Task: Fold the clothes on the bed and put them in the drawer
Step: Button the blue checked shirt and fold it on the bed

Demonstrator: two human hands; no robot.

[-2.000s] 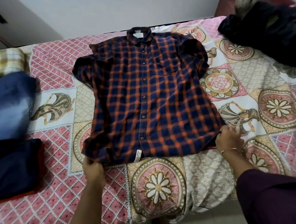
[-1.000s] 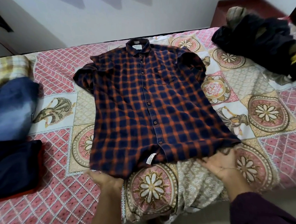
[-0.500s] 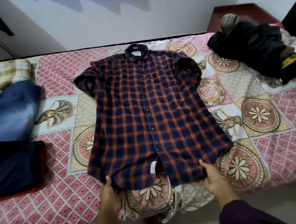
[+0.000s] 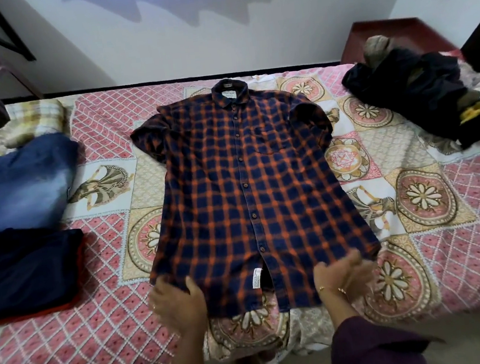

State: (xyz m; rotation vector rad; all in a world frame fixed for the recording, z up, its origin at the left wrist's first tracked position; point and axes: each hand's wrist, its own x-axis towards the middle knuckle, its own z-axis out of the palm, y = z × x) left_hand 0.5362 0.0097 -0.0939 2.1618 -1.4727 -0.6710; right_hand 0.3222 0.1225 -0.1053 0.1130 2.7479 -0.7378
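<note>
A navy and orange checked shirt (image 4: 242, 187) lies buttoned and face up in the middle of the bed (image 4: 72, 341), collar toward the wall. Its hem hangs slightly over the bed's near edge. My left hand (image 4: 177, 302) grips the hem at the lower left corner, thumb on top of the cloth. My right hand (image 4: 342, 276) holds the hem near the lower right corner, with its fingers under the fabric; it is blurred.
Folded blue jeans (image 4: 16, 181) and a folded dark garment (image 4: 26, 272) lie at the bed's left side, with a pale checked cloth (image 4: 34, 123) behind them. A heap of dark unfolded clothes (image 4: 419, 97) sits at the far right, beside a red-brown cabinet (image 4: 395, 35).
The shirt has been drawn toward the bed's near edge. Both hands moved from the outer hem corners to holds further in, and the hem now overhangs the edge.
</note>
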